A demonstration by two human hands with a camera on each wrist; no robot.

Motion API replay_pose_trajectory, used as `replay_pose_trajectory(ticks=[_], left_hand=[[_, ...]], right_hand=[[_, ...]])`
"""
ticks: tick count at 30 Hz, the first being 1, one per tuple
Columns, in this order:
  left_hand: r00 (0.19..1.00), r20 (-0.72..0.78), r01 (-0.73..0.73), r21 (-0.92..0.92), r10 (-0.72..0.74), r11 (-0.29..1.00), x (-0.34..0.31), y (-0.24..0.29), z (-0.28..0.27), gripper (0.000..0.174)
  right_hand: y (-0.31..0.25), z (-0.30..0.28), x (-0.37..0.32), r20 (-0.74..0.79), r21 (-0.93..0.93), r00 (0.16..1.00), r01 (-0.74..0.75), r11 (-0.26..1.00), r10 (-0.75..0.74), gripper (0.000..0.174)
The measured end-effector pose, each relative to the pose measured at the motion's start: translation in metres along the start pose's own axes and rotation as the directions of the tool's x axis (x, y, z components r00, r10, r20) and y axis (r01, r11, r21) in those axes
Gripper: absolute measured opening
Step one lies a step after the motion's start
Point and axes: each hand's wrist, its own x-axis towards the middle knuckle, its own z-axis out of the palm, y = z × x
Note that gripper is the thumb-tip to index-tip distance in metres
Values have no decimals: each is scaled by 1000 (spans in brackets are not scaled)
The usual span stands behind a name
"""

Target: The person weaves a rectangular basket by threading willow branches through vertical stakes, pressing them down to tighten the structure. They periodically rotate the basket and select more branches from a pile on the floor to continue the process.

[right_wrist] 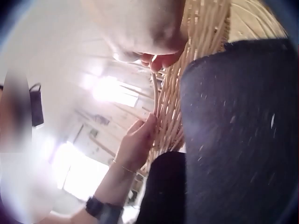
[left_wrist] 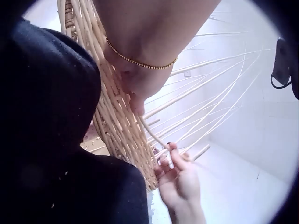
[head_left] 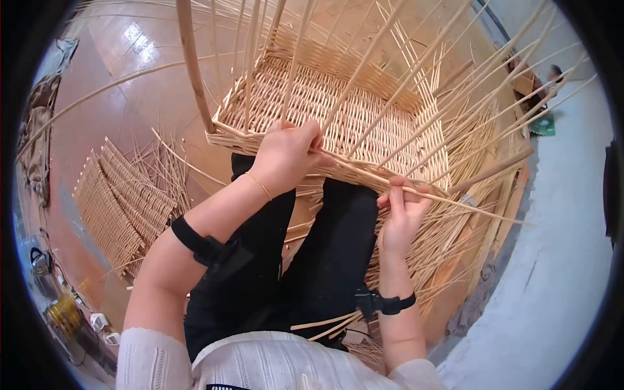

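Observation:
A half-woven wicker basket (head_left: 338,107) leans over the person's knees, its tall upright stakes fanning outward. The left hand (head_left: 289,153) is at the near wall with fingers curled, pinching a long wicker rod (head_left: 478,209) against the weave beside a stake. Farther right along that wall, the right hand (head_left: 404,211) pinches the same rod between thumb and fingers, and its free end sticks out past the hand. In the left wrist view, the rod (left_wrist: 156,134) bends away from the wall between the two hands. From the right wrist, the left thumb shows right at the rod (right_wrist: 155,91).
Loose wicker rods (head_left: 448,240) lie in a heap at the right, by a pale wall (head_left: 552,214). On the floor at left are a flat woven panel (head_left: 123,201) and thin offcuts. A thick curved pole (head_left: 190,58) rises from the basket's left corner. Stakes spread widely overhead.

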Motion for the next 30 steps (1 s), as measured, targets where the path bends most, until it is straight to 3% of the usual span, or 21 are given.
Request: replay_pose_trajectory(ticks=[1, 3, 5, 7, 8, 9, 10, 11, 12, 13, 15, 17, 20, 22, 23, 24, 26, 27, 28, 30], left_hand=[[996, 26, 87, -53, -86, 995, 0, 2, 1, 38], [997, -34, 69, -44, -71, 997, -1, -1, 8, 37], [991, -109, 75, -46, -79, 996, -3, 0, 13, 35], [986, -139, 85, -52, -92, 995, -4, 5, 15, 36], [980, -171, 93, -50, -100, 994, -2, 4, 14, 36], [976, -185, 103, -58, -112, 993, -2, 5, 13, 35], [975, -187, 112, -55, -120, 992, -3, 5, 11, 35], [977, -136, 153, -107, -167, 982, -1, 2, 8, 34], [973, -71, 206, -163, -220, 965, -2, -1, 4, 34], [983, -114, 130, -136, -146, 982, -2, -3, 2, 33], [968, -1, 246, -184, -251, 952, 1, -6, 1, 36], [960, 29, 279, -156, -278, 948, 3, -6, -1, 37], [987, -26, 157, -74, -160, 985, 1, 3, 1, 45], [931, -98, 338, -143, -353, 930, 8, 19, 4, 53], [891, -91, 428, -162, -445, 889, 12, 22, 6, 58], [890, -90, 431, -160, -448, 888, 13, 23, 8, 58], [874, -138, 447, -153, -467, 881, 13, 22, 10, 60], [876, -68, 462, -158, -477, 873, 13, 14, 9, 66], [880, -73, 456, -146, -469, 878, 10, 12, 6, 66], [857, -419, 142, -369, -300, 919, 0, 14, 0, 63]], right_hand=[[-4, 2, 8, 73, -97, 994, 93, 991, -86, 27], [-23, 18, 31, 255, -345, 926, 357, 868, -280, 29], [-67, 62, 50, 562, -591, 708, 705, 392, -427, 40], [-76, 101, 69, 615, -646, 590, 758, 95, -524, 52], [-82, 112, 82, 617, -637, 578, 765, 92, -534, 52], [-87, 118, 93, 460, -640, 778, 625, 447, -428, 54], [-91, 119, 97, 318, -564, 921, 376, 735, -227, 57], [-96, 113, 94, 324, -185, 845, 498, 847, -426, 57], [-92, 98, 89, 233, -102, 875, 455, 884, -424, 54], [-80, 75, 78, 132, -24, 905, 410, 912, -404, 51], [-21, 32, 38, -72, 130, 922, 387, 913, -381, 43], [19, 6, 14, -272, 188, 942, 254, 949, -198, 33], [10, 18, 12, -362, 249, 928, 188, 950, -89, 25], [5, 20, -13, -352, 275, 934, 169, 947, -65, 24], [-2, 30, -39, -196, 210, 960, 242, 947, -202, 27], [-5, 36, -57, -30, 158, 947, 319, 934, -318, 30], [3, 28, -53, -70, 209, 956, 295, 932, -287, 29], [6, 18, -41, -81, 217, 969, 245, 945, -233, 27], [8, 7, -32, -90, 227, 980, 194, 955, -177, 26], [9, -5, -20, -83, 259, 992, 113, 959, -94, 27]])
